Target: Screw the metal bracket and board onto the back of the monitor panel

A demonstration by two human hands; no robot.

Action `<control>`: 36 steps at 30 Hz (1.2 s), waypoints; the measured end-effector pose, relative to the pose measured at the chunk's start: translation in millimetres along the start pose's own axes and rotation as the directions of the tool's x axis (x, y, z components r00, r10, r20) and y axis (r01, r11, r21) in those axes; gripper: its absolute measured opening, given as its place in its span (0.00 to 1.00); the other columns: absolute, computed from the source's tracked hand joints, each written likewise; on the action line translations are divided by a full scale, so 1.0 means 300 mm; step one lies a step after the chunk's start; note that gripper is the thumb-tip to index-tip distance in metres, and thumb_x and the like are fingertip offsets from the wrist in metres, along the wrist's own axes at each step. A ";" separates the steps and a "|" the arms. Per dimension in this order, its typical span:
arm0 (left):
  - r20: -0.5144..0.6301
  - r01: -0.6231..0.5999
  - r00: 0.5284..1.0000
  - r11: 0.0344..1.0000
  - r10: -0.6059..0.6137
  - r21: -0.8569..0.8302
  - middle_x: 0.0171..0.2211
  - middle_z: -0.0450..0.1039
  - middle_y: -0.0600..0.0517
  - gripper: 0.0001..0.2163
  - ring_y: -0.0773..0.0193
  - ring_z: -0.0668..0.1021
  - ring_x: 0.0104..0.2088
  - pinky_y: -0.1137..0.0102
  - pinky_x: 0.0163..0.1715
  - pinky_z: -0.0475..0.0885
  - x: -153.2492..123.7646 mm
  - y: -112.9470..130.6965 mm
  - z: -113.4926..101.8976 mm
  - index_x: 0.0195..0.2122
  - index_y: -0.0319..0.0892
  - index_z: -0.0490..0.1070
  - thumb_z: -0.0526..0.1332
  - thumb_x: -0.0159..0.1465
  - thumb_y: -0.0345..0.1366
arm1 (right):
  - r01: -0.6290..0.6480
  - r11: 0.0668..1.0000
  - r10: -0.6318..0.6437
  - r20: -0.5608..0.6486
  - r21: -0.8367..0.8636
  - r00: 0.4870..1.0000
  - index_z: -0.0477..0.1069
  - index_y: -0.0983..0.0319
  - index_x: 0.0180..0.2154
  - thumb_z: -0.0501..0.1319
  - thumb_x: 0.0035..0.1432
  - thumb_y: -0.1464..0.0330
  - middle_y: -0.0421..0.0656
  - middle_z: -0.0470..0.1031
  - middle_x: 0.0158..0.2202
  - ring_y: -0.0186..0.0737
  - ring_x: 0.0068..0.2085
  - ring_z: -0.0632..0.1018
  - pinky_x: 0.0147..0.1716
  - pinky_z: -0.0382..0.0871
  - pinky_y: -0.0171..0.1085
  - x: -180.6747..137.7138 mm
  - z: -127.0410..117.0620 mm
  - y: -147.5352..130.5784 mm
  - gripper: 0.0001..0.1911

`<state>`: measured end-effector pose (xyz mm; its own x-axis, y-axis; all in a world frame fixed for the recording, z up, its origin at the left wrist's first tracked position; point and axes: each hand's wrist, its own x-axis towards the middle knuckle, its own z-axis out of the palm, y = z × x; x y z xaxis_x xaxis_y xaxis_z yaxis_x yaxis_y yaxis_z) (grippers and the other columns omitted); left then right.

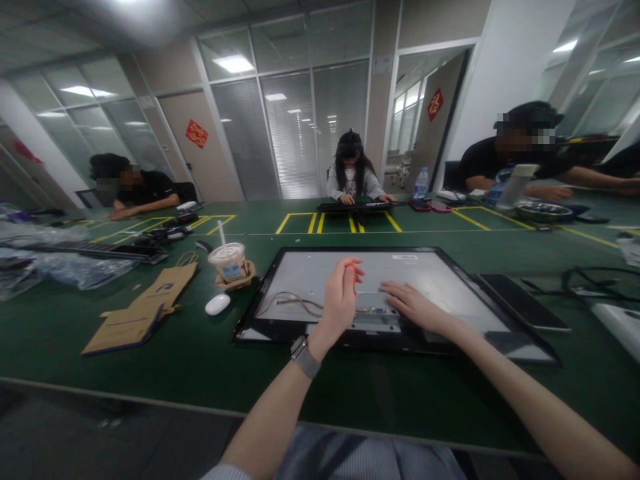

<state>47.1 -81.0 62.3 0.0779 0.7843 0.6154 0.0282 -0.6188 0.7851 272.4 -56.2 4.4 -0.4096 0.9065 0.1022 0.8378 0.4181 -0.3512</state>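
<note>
A flat display panel point(300, 270) with a grey metal back and black frame lies on the table before me. My left hand point(341, 297), wearing a wristwatch point(305, 357), is closed around an upright orange-handled screwdriver point(351, 273) above the panel; its lower end is hidden by the hand. My right hand point(413, 305) lies flat on the panel's back, fingers stretched out, holding nothing. Near the panel's front edge, between and below the hands, runs a small circuit board strip point(375, 311). Thin wires point(295, 298) curl across the metal to the left.
Left of the panel are a drink cup point(230, 263) in a carrier, a white mouse point(217, 305) and a paper bag point(145, 307). A black slab-like device point(523, 300) and cables point(595, 280) lie to the right. Three people sit across the green table point(200, 367).
</note>
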 end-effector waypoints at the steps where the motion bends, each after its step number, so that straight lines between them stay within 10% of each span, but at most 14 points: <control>1: -0.004 -0.001 1.000 1.000 0.001 -0.002 0.34 0.72 0.50 0.16 0.65 0.75 0.33 0.71 0.32 0.69 0.000 0.000 0.000 0.47 0.43 0.67 0.45 0.72 0.44 | 0.000 1.000 0.000 0.000 0.000 1.000 0.63 0.60 0.62 0.39 0.68 0.49 0.50 0.60 0.66 0.51 0.66 0.59 0.64 0.47 0.57 0.000 0.000 0.000 0.33; 7: -0.022 -0.114 0.993 0.989 0.117 0.098 0.40 0.71 0.48 0.13 0.62 0.74 0.41 0.67 0.44 0.69 0.000 0.009 -0.009 0.44 0.43 0.69 0.48 0.72 0.41 | 0.017 1.000 -0.017 -0.019 -0.001 1.000 0.64 0.61 0.61 0.39 0.68 0.51 0.50 0.61 0.65 0.51 0.66 0.60 0.63 0.47 0.57 -0.001 0.003 0.002 0.32; 29: -0.112 -0.231 0.958 0.943 0.263 0.239 0.36 0.66 0.50 0.08 0.64 0.73 0.36 0.69 0.38 0.70 0.007 0.022 -0.018 0.36 0.41 0.74 0.58 0.67 0.38 | 0.010 1.000 -0.010 -0.023 0.002 1.000 0.64 0.61 0.62 0.40 0.68 0.51 0.49 0.61 0.65 0.51 0.66 0.60 0.64 0.47 0.57 0.000 0.009 0.007 0.32; 36: -0.095 -0.167 0.979 0.974 0.182 0.151 0.38 0.72 0.48 0.14 0.63 0.76 0.39 0.68 0.41 0.70 0.003 0.007 -0.019 0.45 0.41 0.72 0.47 0.72 0.37 | 0.006 1.000 -0.007 -0.022 -0.002 1.000 0.64 0.60 0.61 0.40 0.68 0.51 0.49 0.61 0.65 0.50 0.65 0.61 0.64 0.47 0.57 0.004 0.014 0.013 0.31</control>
<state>41.5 -81.1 64.9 -0.0135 0.6591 0.7519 0.1650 -0.7402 0.6518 273.7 -53.6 -0.6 -0.4069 0.9049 0.1252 0.8358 0.4241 -0.3486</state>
